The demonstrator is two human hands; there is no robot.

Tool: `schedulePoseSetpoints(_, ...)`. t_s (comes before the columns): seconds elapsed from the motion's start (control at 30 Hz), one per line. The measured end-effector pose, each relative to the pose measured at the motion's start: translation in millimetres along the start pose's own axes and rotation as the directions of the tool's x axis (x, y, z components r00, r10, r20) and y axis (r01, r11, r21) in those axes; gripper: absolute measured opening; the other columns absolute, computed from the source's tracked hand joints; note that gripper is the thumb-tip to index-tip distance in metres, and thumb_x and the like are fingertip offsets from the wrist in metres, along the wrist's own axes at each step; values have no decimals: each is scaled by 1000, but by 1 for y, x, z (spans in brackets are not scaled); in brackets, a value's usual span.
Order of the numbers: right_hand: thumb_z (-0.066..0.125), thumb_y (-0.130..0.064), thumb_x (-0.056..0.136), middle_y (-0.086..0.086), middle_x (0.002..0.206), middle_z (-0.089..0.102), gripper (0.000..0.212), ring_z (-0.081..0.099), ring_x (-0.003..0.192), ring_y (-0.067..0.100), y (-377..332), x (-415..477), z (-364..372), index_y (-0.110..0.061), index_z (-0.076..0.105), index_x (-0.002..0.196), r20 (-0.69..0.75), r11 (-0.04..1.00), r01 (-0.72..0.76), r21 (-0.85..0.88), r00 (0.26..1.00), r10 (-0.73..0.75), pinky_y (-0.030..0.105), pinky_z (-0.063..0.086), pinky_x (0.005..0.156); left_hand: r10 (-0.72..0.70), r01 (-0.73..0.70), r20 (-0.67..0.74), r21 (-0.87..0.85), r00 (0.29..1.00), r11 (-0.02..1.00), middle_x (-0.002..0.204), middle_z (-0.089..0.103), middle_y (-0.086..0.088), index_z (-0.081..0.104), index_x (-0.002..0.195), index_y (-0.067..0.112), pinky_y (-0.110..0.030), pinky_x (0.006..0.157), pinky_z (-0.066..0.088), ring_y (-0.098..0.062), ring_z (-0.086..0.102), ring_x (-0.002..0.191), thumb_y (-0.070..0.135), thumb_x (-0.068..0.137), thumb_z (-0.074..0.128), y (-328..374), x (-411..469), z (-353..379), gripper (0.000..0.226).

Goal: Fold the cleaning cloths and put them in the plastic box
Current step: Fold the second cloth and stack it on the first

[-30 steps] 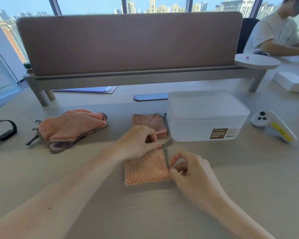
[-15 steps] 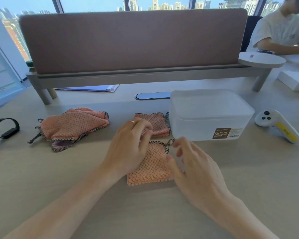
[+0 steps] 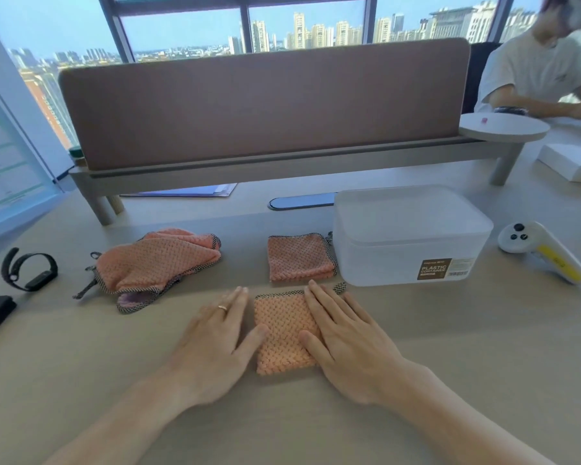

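Cloth (image 3: pixel 282 333) lies folded near the middle, just near-left of the plastic box (image 3: pixel 410 236). Looks soft, light & floppy. R hand (image 3: pixel 346 344) lies flat on it, L hand (image 3: pixel 215 344) flat beside it, fingers straight, gripping nothing. Best pinch both side edges.

Open-plan office in a high-rise: a fabric divider panel (image 3: pixel 262 105) is standing along the middle of a long shared table (image 3: pixel 450 347), a second person (image 3: pixel 534 72) is sitting on its far side, and tall windows (image 3: pixel 188 25) are looking out over city towers.
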State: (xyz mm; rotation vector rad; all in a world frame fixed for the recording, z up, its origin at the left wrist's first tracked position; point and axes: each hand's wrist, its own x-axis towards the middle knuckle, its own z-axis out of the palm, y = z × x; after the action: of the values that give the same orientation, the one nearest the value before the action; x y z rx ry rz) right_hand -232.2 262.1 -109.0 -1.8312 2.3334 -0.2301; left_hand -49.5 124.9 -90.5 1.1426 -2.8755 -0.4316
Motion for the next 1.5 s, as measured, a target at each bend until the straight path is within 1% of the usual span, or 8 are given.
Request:
schedulePoseSetpoints(0.1,10,-55,105,-9,168,-21,69,-22,152,5,0,0,0,-21,-14,160,-6,1000,-3,11,1000,4,34,-9,126,-106,89,-139,-123,985,988,132,57,5,55,135,24,-33,106,45,-16,54,127,67,89,55,2,12,-13,63)
schedulePoseSetpoints(0.27,5,-58,102,-9,168,-22,72,-22,152,6,1,0,3,-21,-16,160,1,1000,-7,6,1000,7,35,-8,127,-123,128,37,-364,992,922,93,72,10,68,95,22,-31,80,56,-6,67,87,49,81,79,32,30,-21,32)
schedulePoseSetpoints(0.6,10,-53,105,-6,168,-20,69,-21,153,8,1,-1,2,-19,-15,160,-9,1000,-4,4,1000,4,35,-8,127,-75,-14,-138,-552,988,834,113,61,11,35,124,37,-34,85,59,-6,66,98,34,97,67,44,12,-14,43)
schedulePoseSetpoints(0.83,10,-53,104,-4,169,-19,70,-19,154,10,2,-2,3,-18,-14,160,-18,1000,6,1,1000,-6,35,-8,127,58,-122,-141,-502,988,856,117,67,33,73,107,50,-26,107,47,9,59,116,26,92,74,35,9,-6,28)
schedulePoseSetpoints(1.17,-8,-63,91,-5,169,-18,82,-18,153,5,1,-6,-1,-20,-12,161,-55,998,2,61,998,2,31,-9,126,77,-100,-64,-626,995,774,124,68,18,69,123,40,-34,82,60,-11,77,91,16,82,84,32,12,-27,50)
schedulePoseSetpoints(1.27,15,-63,100,-15,168,-15,75,-14,153,-1,2,-14,-7,-28,-8,162,-119,956,-30,290,991,67,24,-2,124,122,-94,-7,-686,992,722,117,71,5,71,123,31,-28,64,59,-15,77,79,3,82,83,33,23,-58,51)
schedulePoseSetpoints(1.4,30,-59,101,-27,165,-8,71,-13,147,-14,6,-29,-11,-37,-2,161,-143,817,-40,576,978,149,16,0,118,102,-86,-19,-695,995,714,119,75,6,75,119,27,-22,80,58,-10,74,99,4,81,83,38,55,-113,45)
schedulePoseSetpoints(1.5,30,-60,99,-27,164,-4,70,-10,147,-15,9,-38,-8,-40,2,160,-122,802,-58,594,979,161,11,2,115,90,-14,51,-794,995,608,109,74,-5,69,125,16,-20,60,58,-10,71,64,-5,86,74,53,85,-140,45)
